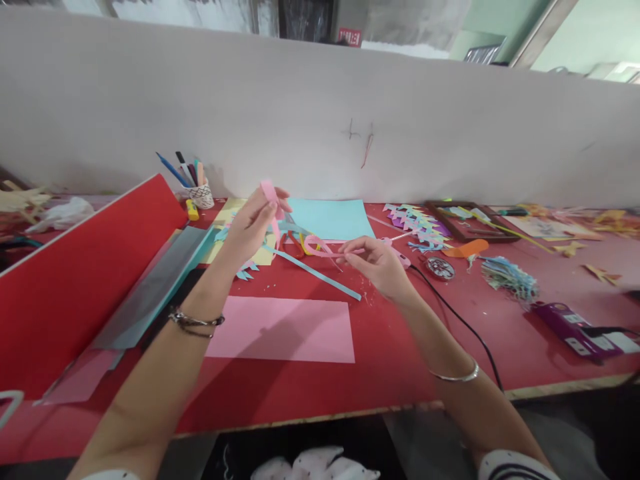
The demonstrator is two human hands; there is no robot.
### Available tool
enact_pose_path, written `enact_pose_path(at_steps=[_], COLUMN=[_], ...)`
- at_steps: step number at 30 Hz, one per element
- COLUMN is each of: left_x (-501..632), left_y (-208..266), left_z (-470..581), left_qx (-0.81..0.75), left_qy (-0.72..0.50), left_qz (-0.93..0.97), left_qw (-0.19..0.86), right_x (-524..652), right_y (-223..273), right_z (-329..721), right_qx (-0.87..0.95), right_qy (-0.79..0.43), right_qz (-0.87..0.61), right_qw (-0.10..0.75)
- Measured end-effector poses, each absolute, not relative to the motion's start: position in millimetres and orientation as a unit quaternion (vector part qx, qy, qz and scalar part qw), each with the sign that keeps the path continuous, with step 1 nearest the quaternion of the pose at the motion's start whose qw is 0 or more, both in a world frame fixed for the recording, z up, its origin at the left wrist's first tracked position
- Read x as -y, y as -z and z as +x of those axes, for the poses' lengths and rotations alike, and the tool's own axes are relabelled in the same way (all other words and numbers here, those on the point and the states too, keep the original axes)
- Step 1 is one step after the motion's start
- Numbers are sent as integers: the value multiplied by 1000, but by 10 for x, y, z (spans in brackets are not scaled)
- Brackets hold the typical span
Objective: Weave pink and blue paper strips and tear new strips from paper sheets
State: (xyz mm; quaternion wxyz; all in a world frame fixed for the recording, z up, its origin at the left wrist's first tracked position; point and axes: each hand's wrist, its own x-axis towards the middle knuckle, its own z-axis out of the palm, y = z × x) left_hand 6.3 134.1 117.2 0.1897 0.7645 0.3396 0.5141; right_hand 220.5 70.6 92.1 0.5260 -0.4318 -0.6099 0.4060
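Observation:
Raised above the table, my left hand (257, 217) is closed on a pink paper strip (270, 193) that bends over its fingers. My right hand (375, 263), lower and to the right, pinches a looped pink paper strip (320, 247) between thumb and fingertips. Whether both are one strip I cannot tell. Between the hands a light blue paper strip (320, 275) slants down to the right. Beneath them a pink paper sheet (285, 330) lies flat. Partly hidden behind my right hand is a pink tool (401, 257) with a black cord.
A red board (90, 280) leans at left beside stacked coloured paper (155, 287). A pen cup (201, 195) stands at the back. A light blue sheet (330, 217), zigzag paper garlands (415, 223), a paper tassel (510, 277) and a purple power strip (575, 330) lie about the red table.

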Motion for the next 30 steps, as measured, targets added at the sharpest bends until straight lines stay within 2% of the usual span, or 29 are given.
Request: enact_pose_path(at_steps=[3, 7, 10, 13, 16, 21, 25, 30], left_x=[-1226, -1118, -1050, -969, -858, -642, -527, -464], left_y=[-1123, -842, -659, -571, -551, -608, -698, -656], left_z=[-77, -271, -407, -517, -536, -282, -51, -10], left_qx=[-359, -400, -429, -450, -440, -412, -365, -345], left_qy=[-446, -231, -133, -92, -83, -117, -125, -251], left_qz=[788, 817, 827, 833, 842, 866, 881, 848], left_qw=[225, 346, 337, 308, 301, 257, 273, 315], right_x=[-654, -571, -512, -455, -390, -281, -282, -332], right_y=[-890, -789, -718, -674, -664, -694, -703, -752], right_z=[2242, 2286, 2337, 2387, 2371, 2128, 1936, 1879], right_qx=[628, 665, 712, 748, 757, 801, 828, 803], right_qy=[-387, -358, -329, -307, -306, -279, -287, -345], right_qz=[-444, -471, -477, -492, -505, -457, -417, -394], right_qw=[508, 456, 397, 324, 277, 269, 242, 284])
